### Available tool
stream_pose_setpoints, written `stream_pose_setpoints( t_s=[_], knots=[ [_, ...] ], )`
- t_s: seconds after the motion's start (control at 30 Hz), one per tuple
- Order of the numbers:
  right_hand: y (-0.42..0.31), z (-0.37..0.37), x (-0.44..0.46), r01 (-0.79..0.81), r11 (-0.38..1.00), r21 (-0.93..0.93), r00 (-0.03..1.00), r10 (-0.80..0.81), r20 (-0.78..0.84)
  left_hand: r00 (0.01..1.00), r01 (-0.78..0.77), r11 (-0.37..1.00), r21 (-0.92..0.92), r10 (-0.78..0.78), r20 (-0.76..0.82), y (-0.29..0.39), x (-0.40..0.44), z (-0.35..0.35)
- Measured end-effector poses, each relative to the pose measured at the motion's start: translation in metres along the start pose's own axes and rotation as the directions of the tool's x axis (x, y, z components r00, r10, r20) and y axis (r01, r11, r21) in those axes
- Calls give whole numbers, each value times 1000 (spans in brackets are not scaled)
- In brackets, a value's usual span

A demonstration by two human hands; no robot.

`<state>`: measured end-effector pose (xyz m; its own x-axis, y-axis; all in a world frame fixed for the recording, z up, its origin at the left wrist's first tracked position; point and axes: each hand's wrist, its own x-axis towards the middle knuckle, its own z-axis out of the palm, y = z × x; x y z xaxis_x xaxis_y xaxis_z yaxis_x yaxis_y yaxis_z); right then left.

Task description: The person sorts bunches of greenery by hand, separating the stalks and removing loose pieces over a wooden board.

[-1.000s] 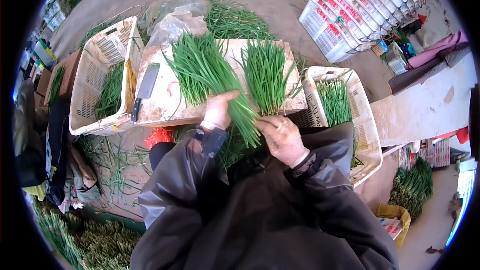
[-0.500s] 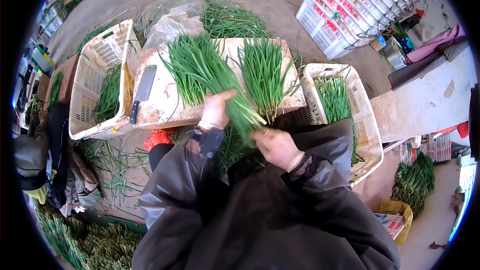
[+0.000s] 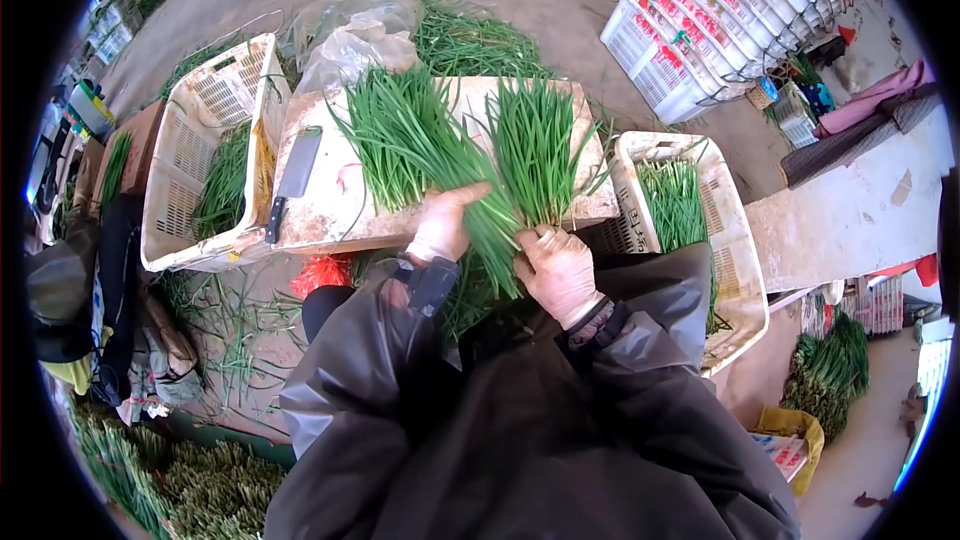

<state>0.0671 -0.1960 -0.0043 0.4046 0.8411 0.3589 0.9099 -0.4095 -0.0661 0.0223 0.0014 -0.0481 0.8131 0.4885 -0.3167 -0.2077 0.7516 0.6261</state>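
Observation:
My left hand (image 3: 440, 223) is closed around a bunch of green chives (image 3: 488, 215), which slants across the front edge of a pale, stained board (image 3: 325, 205). The leaves point away from me, over a pile of chives (image 3: 392, 180) on the board. My right hand (image 3: 558, 275) is closed, its fingertips pinching stalks at the lower end of the bunch, close to the root ends of a second pile (image 3: 535, 155). Exactly how many stalks it grips is hidden. A knife (image 3: 296, 168) with a black handle lies on the board's left side.
White plastic crates with chives stand left (image 3: 160, 230) and right (image 3: 735, 240) of the board. Behind it are a clear plastic bag (image 3: 360, 50) and a heap of loose leaves (image 3: 475, 35). Stacked white crates (image 3: 715, 30) rise at the back right. A red bag (image 3: 320, 277) sits below the board.
My right hand has moved up from the lower end of the bunch toward the right pile's root ends, its fingers now pinching there. My left hand keeps its hold on the chives.

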Motion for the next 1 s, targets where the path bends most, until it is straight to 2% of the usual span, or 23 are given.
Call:
stream_pose_setpoints(
  t_s=[0.07,0.17,0.27,0.37,0.4,0.5,0.63,0.67,0.7,0.77,0.8,0.83,0.9,0.97,1.0],
  knots=[
    [-1,3,0,-14,999,-44,1000,15,4,999,22,1000,21,-21,-36,-2,2,-2],
    [0,9,0,-14,1000,-13,1000,14,-5,998,59,998,35,-57,-38,-1,2,-2],
    [4,10,0,-65,975,212,994,82,-69,997,80,996,31,-79,-20,2,1,0],
    [2,-1,-4,-59,993,106,996,66,-64,999,46,999,-3,-46,-1,5,3,-1],
    [1,-5,-8,-72,994,82,997,73,-13,1000,26,999,-18,-26,4,6,3,-2],
    [3,-7,-24,-112,972,209,993,100,67,1000,-8,999,-42,8,-8,11,5,-1],
    [22,-31,-14,-277,828,488,951,163,263,996,-74,997,-11,73,-49,10,4,4],
    [24,-39,-6,-369,804,467,921,249,299,993,-116,993,26,116,-8,10,4,5],
    [33,-33,-4,-384,803,455,919,287,269,987,-159,986,60,157,35,11,3,5],
    [37,-35,14,-446,797,407,879,305,368,972,-217,965,147,201,118,15,-1,14],
    [45,-14,16,-352,790,502,929,226,295,966,-235,951,202,205,156,20,-5,20],
    [44,-1,24,-263,864,428,949,152,277,959,-252,933,257,206,194,22,-7,25],
    [34,-1,53,-408,707,577,876,126,465,921,-371,865,336,298,251,16,-3,33],
    [36,26,67,-282,711,645,954,134,269,893,-440,794,419,338,296,19,-2,42],
    [41,37,74,-342,682,646,936,187,298,916,-376,822,427,259,307,21,2,42]
  ],
)
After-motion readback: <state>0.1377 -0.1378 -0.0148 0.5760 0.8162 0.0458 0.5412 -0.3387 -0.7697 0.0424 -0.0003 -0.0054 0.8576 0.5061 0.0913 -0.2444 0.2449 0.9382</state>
